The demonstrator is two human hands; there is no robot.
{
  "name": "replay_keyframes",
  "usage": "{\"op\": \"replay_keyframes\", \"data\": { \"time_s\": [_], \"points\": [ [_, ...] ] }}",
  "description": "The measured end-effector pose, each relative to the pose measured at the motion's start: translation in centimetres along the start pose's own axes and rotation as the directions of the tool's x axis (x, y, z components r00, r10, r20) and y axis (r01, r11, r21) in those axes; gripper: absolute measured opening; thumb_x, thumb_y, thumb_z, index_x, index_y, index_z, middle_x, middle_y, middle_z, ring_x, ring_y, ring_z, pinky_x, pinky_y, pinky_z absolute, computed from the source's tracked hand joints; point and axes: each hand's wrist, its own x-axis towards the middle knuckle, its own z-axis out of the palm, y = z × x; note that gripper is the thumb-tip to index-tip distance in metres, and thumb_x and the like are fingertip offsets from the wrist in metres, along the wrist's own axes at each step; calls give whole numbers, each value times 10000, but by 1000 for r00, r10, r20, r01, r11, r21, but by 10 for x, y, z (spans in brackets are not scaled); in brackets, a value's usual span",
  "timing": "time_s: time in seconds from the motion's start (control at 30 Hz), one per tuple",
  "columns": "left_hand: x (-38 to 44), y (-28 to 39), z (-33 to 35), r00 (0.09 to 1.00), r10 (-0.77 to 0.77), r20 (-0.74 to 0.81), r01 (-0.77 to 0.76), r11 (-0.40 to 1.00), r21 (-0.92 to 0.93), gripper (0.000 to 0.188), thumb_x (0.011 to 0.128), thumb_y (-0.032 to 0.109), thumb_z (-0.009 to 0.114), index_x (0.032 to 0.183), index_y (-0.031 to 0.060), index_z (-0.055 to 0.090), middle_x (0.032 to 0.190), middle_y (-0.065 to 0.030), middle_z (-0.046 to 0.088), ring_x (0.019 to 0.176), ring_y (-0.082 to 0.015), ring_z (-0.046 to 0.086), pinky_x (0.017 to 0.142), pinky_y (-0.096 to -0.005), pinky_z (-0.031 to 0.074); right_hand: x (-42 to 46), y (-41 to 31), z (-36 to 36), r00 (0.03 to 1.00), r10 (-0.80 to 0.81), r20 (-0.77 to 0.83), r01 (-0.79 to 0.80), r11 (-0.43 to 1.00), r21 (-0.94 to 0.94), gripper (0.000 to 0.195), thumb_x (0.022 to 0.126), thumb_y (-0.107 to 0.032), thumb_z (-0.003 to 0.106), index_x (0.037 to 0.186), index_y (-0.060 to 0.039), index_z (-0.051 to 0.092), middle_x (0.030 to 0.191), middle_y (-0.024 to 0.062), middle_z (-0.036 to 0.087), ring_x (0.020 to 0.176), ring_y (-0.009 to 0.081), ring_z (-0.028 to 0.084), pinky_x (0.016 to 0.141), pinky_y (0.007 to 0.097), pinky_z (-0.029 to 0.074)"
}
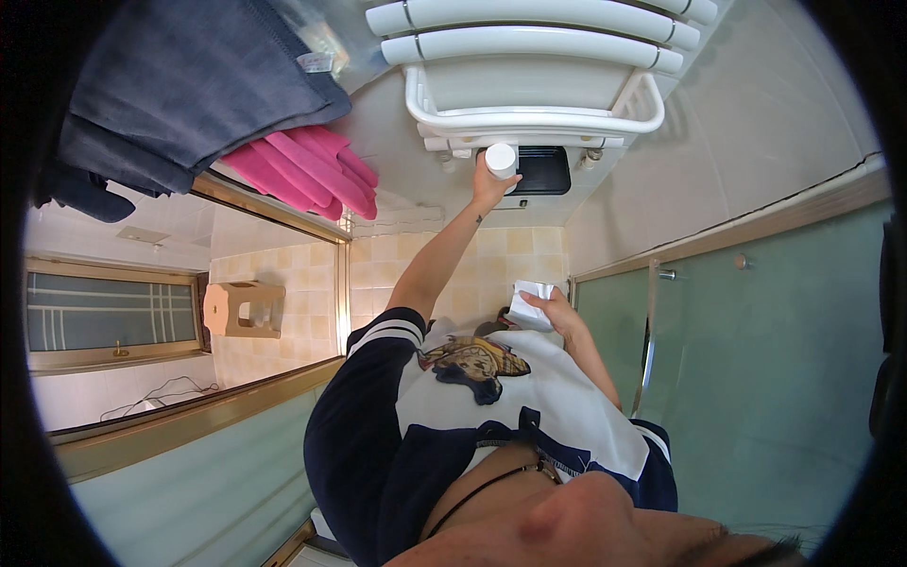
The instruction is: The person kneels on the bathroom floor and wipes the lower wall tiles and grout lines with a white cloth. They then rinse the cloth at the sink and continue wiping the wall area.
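My left hand (pixel 487 186) is stretched far forward, with its fingers wrapped around a white cylindrical container (pixel 501 160) with a round white top. The container stands upright at the left part of a black rectangular tray (pixel 549 170), and whether its base rests there is hidden. Closer to my body, my right hand (pixel 560 313) grips a folded white sheet (pixel 530 303), either paper or thin cloth. My thumb lies across it.
A white tubular towel rack (pixel 531 44) juts out above the tray. Dark grey towels (pixel 205 78) and a pink cloth (pixel 312 170) hang at the left. Beyond the gold door frame (pixel 343 283) stands a beige stool (pixel 244 310). Frosted glass panels (pixel 751 340) line the right.
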Motion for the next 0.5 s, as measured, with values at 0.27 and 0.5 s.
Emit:
{"op": "replay_keyframes", "data": {
  "time_s": [0.27,0.5],
  "points": [
    [-5,-9,17,993,-45,-111,46,999,9,660,484,104,749,1021,46,369,974,-114,510,922,-233,485,769,-325,401,7,-5,-19,998,-46,-42,43,997,-57,260,719,-121,586,946,-4,536,842,43,576,737,118,536,655,245,423],
    [-2,-32,17,996,-33,-83,44,989,144,768,516,177,721,1141,21,304,1090,-155,433,1017,-274,421,851,-342,341,34,-16,-1,995,-98,34,103,960,-260,268,706,-137,602,934,-11,538,812,38,570,722,110,523,648,241,417]
  ]
}}
